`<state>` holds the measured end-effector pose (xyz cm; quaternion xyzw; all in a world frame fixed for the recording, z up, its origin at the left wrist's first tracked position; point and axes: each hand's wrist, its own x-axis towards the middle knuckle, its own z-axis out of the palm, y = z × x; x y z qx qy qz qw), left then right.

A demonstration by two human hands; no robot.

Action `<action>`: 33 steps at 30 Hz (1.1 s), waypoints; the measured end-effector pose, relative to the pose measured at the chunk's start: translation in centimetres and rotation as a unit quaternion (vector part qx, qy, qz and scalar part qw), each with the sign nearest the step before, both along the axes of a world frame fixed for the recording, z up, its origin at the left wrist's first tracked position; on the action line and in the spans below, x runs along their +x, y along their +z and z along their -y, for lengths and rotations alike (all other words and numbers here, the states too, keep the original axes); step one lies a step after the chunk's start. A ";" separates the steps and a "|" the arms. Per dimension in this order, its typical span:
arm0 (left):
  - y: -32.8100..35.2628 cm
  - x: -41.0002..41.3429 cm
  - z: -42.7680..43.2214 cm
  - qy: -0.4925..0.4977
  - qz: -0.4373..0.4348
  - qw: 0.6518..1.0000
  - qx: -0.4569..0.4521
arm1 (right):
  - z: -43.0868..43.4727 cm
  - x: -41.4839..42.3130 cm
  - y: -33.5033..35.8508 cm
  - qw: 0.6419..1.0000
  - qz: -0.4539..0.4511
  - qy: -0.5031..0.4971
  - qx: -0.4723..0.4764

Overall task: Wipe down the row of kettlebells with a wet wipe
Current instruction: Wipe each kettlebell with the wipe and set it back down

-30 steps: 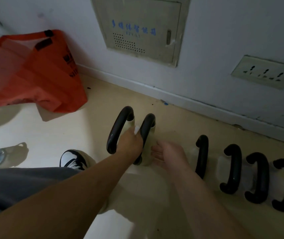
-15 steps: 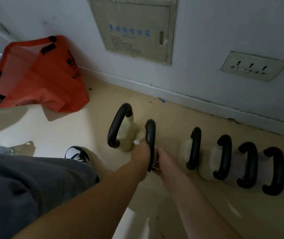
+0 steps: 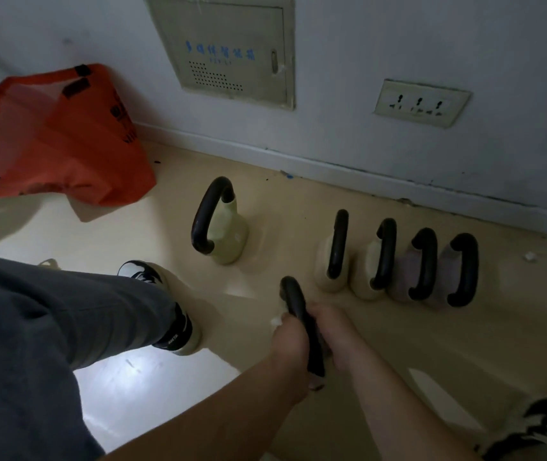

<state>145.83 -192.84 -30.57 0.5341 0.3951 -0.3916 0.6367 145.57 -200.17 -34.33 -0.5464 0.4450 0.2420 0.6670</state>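
Observation:
Several kettlebells with black handles stand in a row on the beige floor along the wall. At the left is a pale yellow kettlebell [image 3: 230, 236], then a gap, then two pale ones [image 3: 323, 266] and two purplish ones [image 3: 401, 277]. One more kettlebell [image 3: 293, 299] is out of the row, close to me, its body mostly hidden by my hands. My left hand [image 3: 290, 342] grips its handle with a white wet wipe [image 3: 277, 321] pressed against it. My right hand [image 3: 337, 334] holds the kettlebell from the right side.
An orange bag [image 3: 62, 141] lies against the wall at the left. A metal wall panel [image 3: 232, 51] and a socket plate [image 3: 421, 103] sit above the skirting. My shoes [image 3: 175, 331] [image 3: 544, 427] are on the floor. A white scrap [image 3: 529, 256] lies at the right.
The second kettlebell has come out of the row towards me, leaving a gap. Both hands came back with it and my right hand has closed on it.

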 end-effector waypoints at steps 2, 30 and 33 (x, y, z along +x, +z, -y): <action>0.1 -1.4 -1.0 0.018 0.014 1.000 0.008 | -0.9 -0.3 0.3 0.997 -0.001 0.069 -0.019; -4.0 8.8 -5.5 -0.554 0.389 0.691 0.255 | 1.4 -3.0 -0.3 0.945 0.016 0.325 -0.021; -3.9 5.5 -6.5 -0.590 0.582 0.475 0.295 | 1.1 -3.5 -0.6 0.948 0.017 0.314 -0.052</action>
